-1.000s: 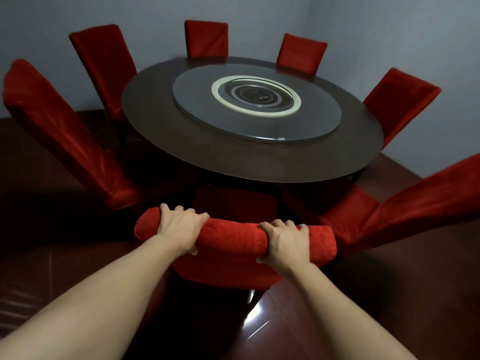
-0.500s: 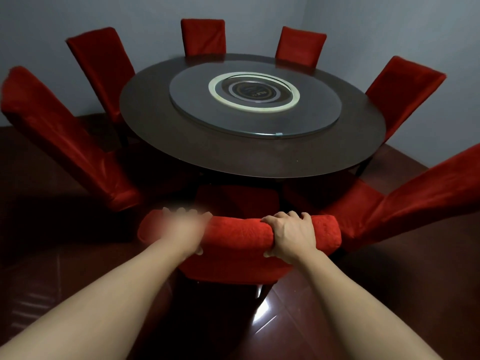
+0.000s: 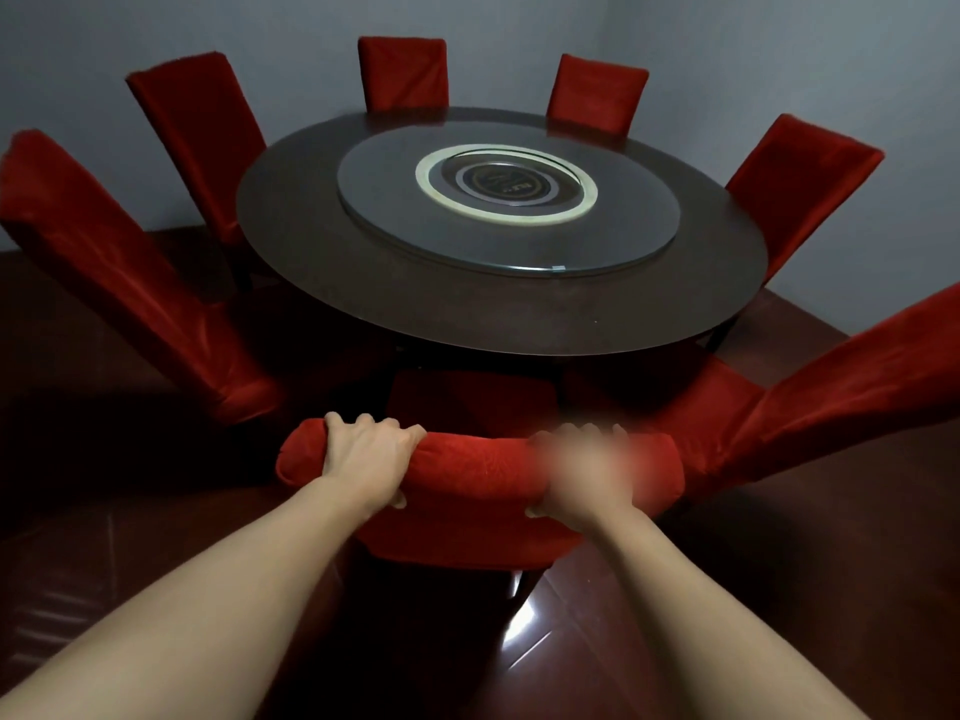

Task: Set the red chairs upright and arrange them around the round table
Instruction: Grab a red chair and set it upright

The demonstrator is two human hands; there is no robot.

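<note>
A dark round table (image 3: 363,283) with a glass turntable (image 3: 509,200) fills the middle of the view. Directly in front of me a red chair (image 3: 478,459) stands upright, its seat tucked under the table's near edge. My left hand (image 3: 366,454) grips the left part of the chair's padded top rail. My right hand (image 3: 582,472), blurred, curls over the right part of the same rail. Several other red chairs stand upright around the table, among them one at near left (image 3: 119,267) and one at near right (image 3: 841,387).
Red chairs at far left (image 3: 202,137), back centre (image 3: 402,72), back right (image 3: 597,93) and right (image 3: 800,184) ring the table close to the grey wall (image 3: 779,54). Glossy dark floor (image 3: 779,563) spreads on both sides of me.
The chair has slid a little further under the table. My hands stayed on its top rail; the right hand is now blurred by motion, where the left was half a second ago.
</note>
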